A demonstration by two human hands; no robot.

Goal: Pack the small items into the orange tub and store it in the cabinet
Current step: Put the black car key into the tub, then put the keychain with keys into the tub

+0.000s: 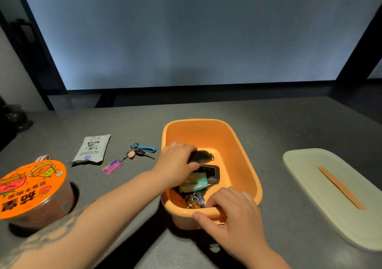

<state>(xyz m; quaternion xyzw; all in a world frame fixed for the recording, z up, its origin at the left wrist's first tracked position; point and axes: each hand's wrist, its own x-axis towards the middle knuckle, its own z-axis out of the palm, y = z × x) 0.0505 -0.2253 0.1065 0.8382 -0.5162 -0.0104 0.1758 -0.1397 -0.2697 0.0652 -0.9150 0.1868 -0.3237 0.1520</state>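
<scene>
The orange tub [237, 144] stands on the grey table in front of me. My left hand [175, 163] reaches over its left rim and grips a small black item [201, 156] inside the tub. My right hand [233, 215] holds the tub's near rim, fingers curled over the edge and thumb on the outside. Inside lie a dark device [210, 172], a green packet [193, 183] and a bunch of keys [195, 201]. On the table left of the tub lie a key ring with a blue strap and pink tags [132, 156] and a white sachet [92, 148].
A pale green lid with an orange strip [334, 190] lies on the table to the right. An instant noodle bowl with an orange top [31, 188] stands at the near left. A dark object [14, 117] sits at the far left edge. A large screen rises behind the table.
</scene>
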